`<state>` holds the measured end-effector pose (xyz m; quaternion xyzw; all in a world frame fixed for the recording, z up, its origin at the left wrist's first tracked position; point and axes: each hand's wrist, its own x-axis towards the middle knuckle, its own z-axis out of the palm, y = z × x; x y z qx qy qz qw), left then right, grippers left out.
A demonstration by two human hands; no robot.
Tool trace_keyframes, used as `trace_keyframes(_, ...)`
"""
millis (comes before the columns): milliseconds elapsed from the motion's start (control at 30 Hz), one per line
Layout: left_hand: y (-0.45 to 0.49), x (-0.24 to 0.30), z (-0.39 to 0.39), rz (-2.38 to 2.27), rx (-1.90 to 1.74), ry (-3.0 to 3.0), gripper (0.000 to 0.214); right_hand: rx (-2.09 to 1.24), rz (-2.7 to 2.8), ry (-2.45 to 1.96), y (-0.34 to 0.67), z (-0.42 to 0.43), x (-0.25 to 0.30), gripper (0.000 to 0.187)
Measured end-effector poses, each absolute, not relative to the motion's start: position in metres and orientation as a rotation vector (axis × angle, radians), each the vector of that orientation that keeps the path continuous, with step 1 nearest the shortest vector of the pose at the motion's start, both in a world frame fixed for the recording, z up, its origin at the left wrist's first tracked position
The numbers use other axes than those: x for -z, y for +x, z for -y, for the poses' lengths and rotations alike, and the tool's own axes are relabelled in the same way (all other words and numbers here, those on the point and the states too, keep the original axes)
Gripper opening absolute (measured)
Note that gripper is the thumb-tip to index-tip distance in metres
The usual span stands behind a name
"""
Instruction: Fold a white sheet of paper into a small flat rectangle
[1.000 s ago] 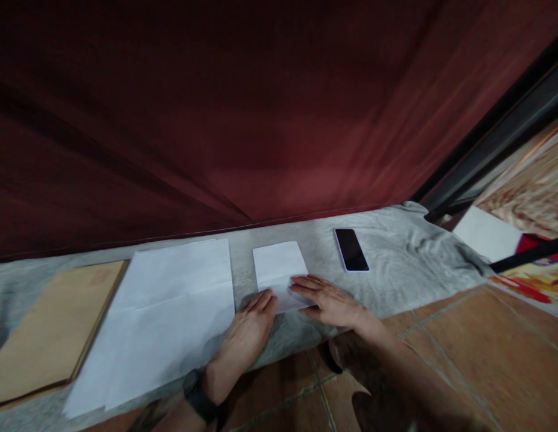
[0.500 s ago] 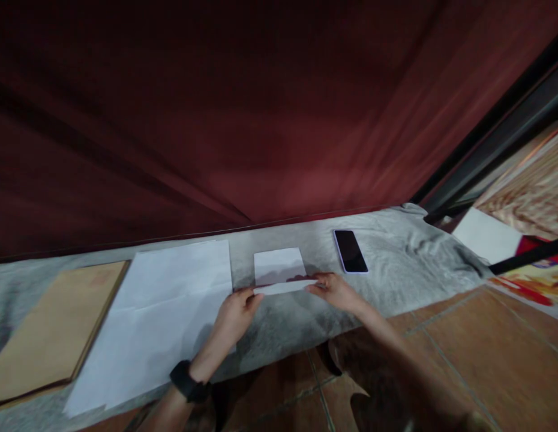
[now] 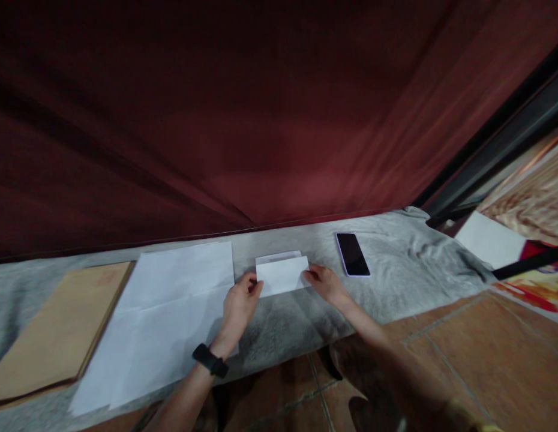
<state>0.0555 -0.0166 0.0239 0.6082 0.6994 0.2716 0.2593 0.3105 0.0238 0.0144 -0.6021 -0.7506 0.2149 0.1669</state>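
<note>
A small white sheet of paper (image 3: 282,277) is folded across, its near part lifted and turned toward the far edge. Its left edge is pinched in my left hand (image 3: 240,300), which wears a black wristband. On the opposite edge, my right hand (image 3: 326,283) grips the paper between thumb and fingers. Behind the raised flap a strip of the paper's far part shows, lying on the grey cloth. Close to my left hand lie large white sheets (image 3: 171,324), and a phone (image 3: 353,254) with a dark screen rests beyond my right hand.
Brown envelopes or folders (image 3: 58,330) lie at the far left on the grey cloth (image 3: 405,276). A dark red curtain (image 3: 279,132) hangs along the back edge. At the right stand a dark metal bar (image 3: 504,138) and printed boxes or posters. Tiled floor (image 3: 468,348) lies in front.
The near part of the small paper has gone from a nearly edge-on strip to a broad flap tipped away from me. Both hands keep hold of its sides.
</note>
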Motion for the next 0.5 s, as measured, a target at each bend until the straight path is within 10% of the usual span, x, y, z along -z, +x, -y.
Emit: trace_keyframes(500, 0.063, -0.029, 0.006, -1.933, -0.794, 1.559, 0.03, -0.54, 2.126, -2.077, 0.291, -0.032, -0.027, 0.028)
